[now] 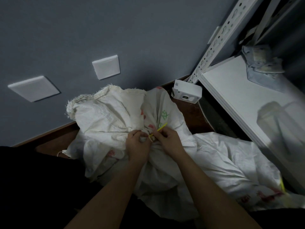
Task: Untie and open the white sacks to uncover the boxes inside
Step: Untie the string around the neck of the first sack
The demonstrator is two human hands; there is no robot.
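— Down on the floor by the grey wall: tied white sack [109, 118], neck bunched at the middle, bound with a yellow tie [158, 131].
— Left hand [137, 144] curled round the gathered neck, pinching cloth just beside the knot. Right hand [170, 142] pinching the tie's free end between thumb and fingertips.
— Best here, probably: hold the neck steady, ease the loose end back through the knot, no yanking. Pulling hard likely just tightens it.
— Agreed. Worth keeping the left grip close to the knot, for slack.
— Second white sack [234, 164] lying at right beside the white shelf [234, 90], yellow tie at its far end. No boxes uncovered yet; small white carton [187, 91] by the wall only.
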